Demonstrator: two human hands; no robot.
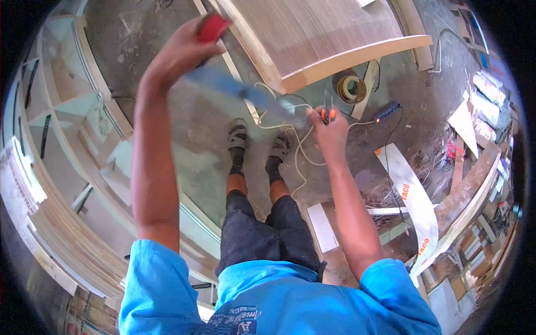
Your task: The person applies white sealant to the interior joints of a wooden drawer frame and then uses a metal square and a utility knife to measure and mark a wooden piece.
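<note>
My left hand is raised at the upper left, its fingers closed round a red object whose kind is blurred. Below that hand a long blue shape, smeared by motion, slants toward my right hand; whether the left hand holds it, I cannot tell. My right hand is closed on a small tool with an orange and black handle, its dark narrow end pointing away from me. Just left of the right hand is a pale blurred patch. A cream cord loops across the floor beneath both hands.
A wooden panel with a raised edge lies ahead. Near it are a brown roll of edging and a black power strip with a lit orange switch. White-panelled shelving lines the left; a printed white strip and offcuts lie right.
</note>
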